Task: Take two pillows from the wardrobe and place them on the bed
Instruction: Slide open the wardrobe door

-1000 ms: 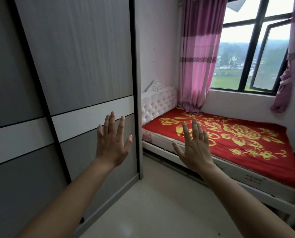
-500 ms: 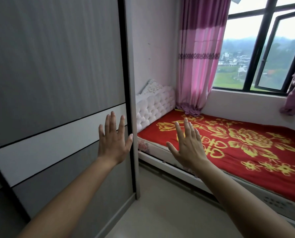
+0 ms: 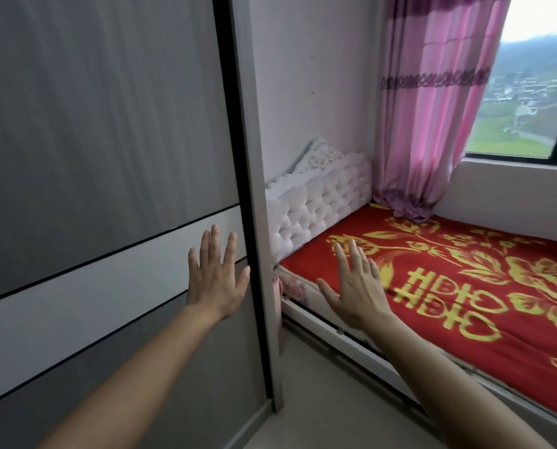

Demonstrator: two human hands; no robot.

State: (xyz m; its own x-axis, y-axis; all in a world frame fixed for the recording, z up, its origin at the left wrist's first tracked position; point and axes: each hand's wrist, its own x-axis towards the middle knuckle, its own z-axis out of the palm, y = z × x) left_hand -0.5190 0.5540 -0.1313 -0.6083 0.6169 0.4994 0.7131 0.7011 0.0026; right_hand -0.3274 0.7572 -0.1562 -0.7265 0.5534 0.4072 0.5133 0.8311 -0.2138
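Note:
The grey wardrobe (image 3: 102, 131) fills the left of the view, its sliding door shut, with a white band across it. No pillows show. My left hand (image 3: 215, 277) is raised with fingers spread, right at the door's black right edge. My right hand (image 3: 356, 286) is held up open and empty, in front of the near edge of the bed. The bed (image 3: 465, 286) lies to the right, covered by a red sheet with yellow flowers, and has a white tufted headboard (image 3: 316, 202).
A pink curtain (image 3: 432, 102) hangs at the bed's far corner beside a window (image 3: 536, 102). A narrow strip of pale floor (image 3: 329, 413) runs between the wardrobe and the bed frame. A white wall stands behind the headboard.
The view has moved closer to the wardrobe's right end and the bed. Both hands stay raised and open, the left now nearer the door's edge.

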